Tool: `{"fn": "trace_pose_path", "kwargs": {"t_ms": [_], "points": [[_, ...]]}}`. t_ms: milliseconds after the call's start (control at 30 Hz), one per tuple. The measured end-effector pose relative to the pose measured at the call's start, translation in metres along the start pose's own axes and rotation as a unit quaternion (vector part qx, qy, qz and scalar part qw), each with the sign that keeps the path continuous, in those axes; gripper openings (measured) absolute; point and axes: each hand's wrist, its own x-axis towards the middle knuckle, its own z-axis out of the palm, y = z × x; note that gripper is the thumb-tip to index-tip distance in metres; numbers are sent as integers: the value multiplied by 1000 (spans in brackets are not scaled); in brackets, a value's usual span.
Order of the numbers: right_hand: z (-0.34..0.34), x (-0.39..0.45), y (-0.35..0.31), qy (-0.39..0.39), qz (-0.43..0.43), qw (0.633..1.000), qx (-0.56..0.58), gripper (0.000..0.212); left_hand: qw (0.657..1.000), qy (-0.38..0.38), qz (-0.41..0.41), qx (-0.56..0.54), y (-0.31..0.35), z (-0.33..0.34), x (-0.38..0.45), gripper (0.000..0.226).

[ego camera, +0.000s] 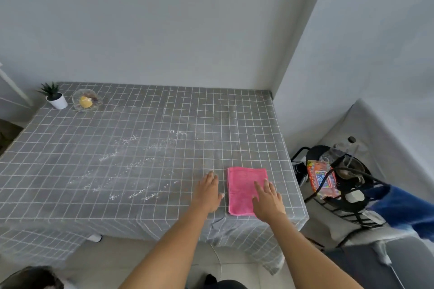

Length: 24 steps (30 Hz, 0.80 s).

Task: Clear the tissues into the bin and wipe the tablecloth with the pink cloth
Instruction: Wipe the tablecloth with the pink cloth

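Observation:
A folded pink cloth (243,186) lies flat near the front right corner of the grey checked tablecloth (141,124). My right hand (267,199) rests palm down on the cloth's lower right part, fingers spread. My left hand (207,191) lies flat on the tablecloth just left of the cloth, fingers apart, holding nothing. White powdery streaks (131,164) are scattered over the middle of the tablecloth. I see no tissues on the table, and no bin that I can make out.
A small potted plant (54,96) and a glass dish with a yellow object (86,101) stand at the far left corner. A black wire rack (338,178) holding a colourful packet and bottles sits right of the table. Walls bound the back and right.

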Motion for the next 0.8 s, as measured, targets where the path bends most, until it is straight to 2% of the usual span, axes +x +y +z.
{"fn": "trace_pose_path", "kwargs": {"t_ms": [267, 500, 700, 800], "points": [[19, -16, 36, -39, -42, 996, -73, 65, 994, -48, 83, 54, 37, 45, 0, 78], [28, -13, 52, -30, -78, 992, -90, 72, 990, -57, 94, 90, 34, 54, 0, 84], [37, -9, 62, 0, -100, 991, -91, 79, 993, -36, 85, 77, 37, 61, -3, 74], [40, -8, 65, 11, -105, 991, -77, 71, 994, -21, 77, 75, 38, 65, -4, 71]]}}
